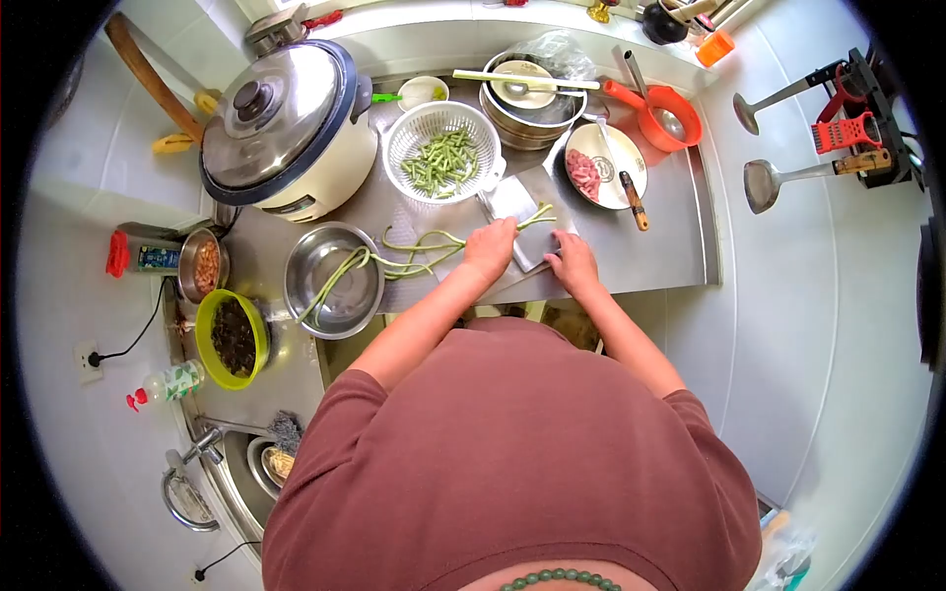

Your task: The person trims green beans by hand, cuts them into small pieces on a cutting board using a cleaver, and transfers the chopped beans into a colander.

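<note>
My left hand is closed around a few long green beans. Their tails trail left over the steel bowl, and their tips poke out to the right across a wide cleaver blade. The blade lies flat on a pale cutting board. Just right of the blade is my right hand, its thumb and fingers apart with nothing visible between them. Behind the left hand, a white colander holds cut bean pieces.
A large rice cooker stands back left. At the right are a plate with sliced meat, a knife and a red ladle. Left are a green bowl and a sink. A steel pot sits at the back.
</note>
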